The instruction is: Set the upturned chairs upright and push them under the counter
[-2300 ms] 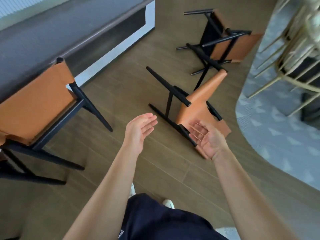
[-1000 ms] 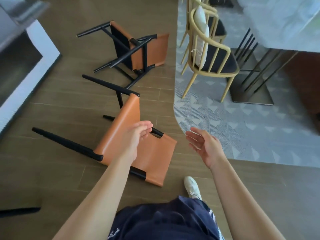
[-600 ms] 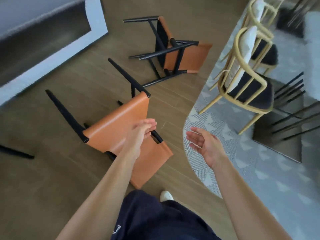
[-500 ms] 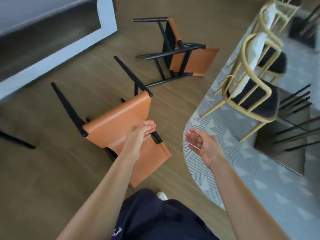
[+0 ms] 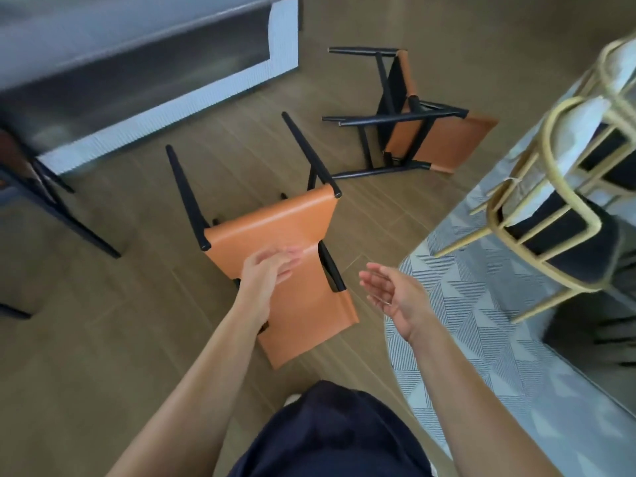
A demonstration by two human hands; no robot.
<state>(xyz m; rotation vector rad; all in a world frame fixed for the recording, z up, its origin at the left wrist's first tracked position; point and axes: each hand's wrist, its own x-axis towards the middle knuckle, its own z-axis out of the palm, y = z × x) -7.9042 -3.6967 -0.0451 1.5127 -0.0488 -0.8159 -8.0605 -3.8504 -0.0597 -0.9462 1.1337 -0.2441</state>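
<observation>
The left grip (image 5: pixel 270 271) is stretched out with its fingers straight and apart from any hold, over the orange seat of the near chair (image 5: pixel 275 228); blur hides whether it touches. The right grip (image 5: pixel 390 296) is spread open, palm turned inward, holding nothing, just right of that chair. The near chair lies tipped on the floor (image 5: pixel 120 339), its black legs pointing toward the surface (image 5: pixel 137 46). The far chair (image 5: pixel 413 132) lies on its side beyond it. A third chair (image 5: pixel 31 173) stands at the surface, far left. A rug (image 5: pixel 481 321) with a gold chair (image 5: pixel 550 218) lies right.
</observation>
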